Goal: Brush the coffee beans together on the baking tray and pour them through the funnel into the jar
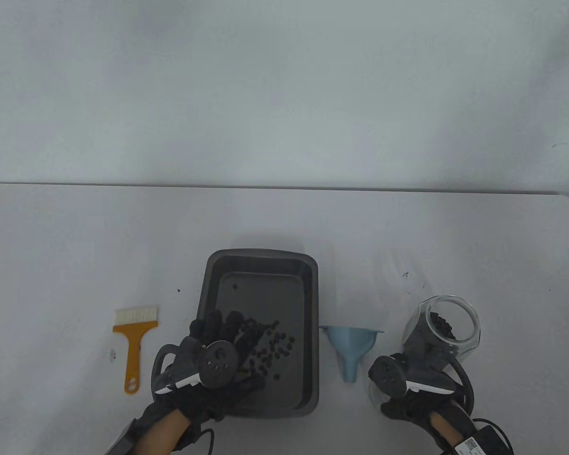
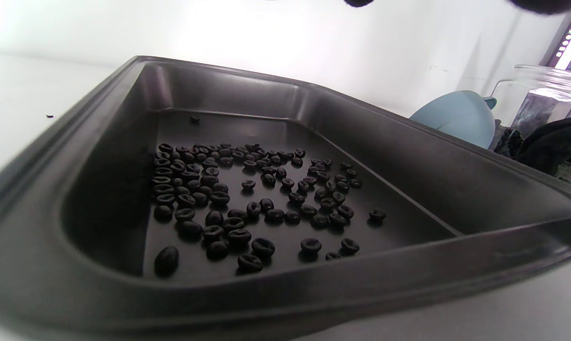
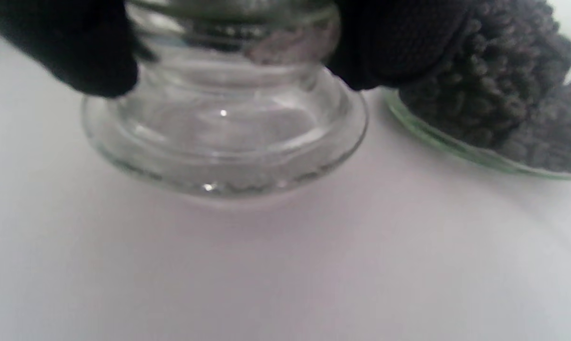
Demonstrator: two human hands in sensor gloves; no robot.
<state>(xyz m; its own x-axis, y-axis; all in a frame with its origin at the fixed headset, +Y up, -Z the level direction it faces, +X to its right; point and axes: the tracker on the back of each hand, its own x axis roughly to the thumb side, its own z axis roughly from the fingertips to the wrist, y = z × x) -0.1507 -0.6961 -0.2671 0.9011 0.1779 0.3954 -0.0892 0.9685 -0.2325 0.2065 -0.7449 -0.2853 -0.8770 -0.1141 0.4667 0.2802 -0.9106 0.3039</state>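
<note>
A dark grey baking tray [image 1: 313,284] lies mid-table with several coffee beans [image 1: 275,348] spread over its near half; they show close up [image 2: 247,199] in the left wrist view. My left hand [image 1: 218,332] hovers over the tray's near left part, fingers stretched out, holding nothing. Right of the tray, a blue funnel [image 1: 348,343] lies on the table, spout toward me. The glass jar [image 1: 450,322], holding beans, stands at the right. Beside it my right hand [image 1: 415,367] pinches a small glass lid [image 3: 223,137] resting on the table, fingers [image 3: 95,61] on both sides.
An orange-handled brush [image 1: 135,341] with white bristles lies left of the tray, apart from my left hand. One stray bean [image 1: 235,286] sits alone in the tray's far part. The table's far edge [image 1: 284,187] meets a pale wall.
</note>
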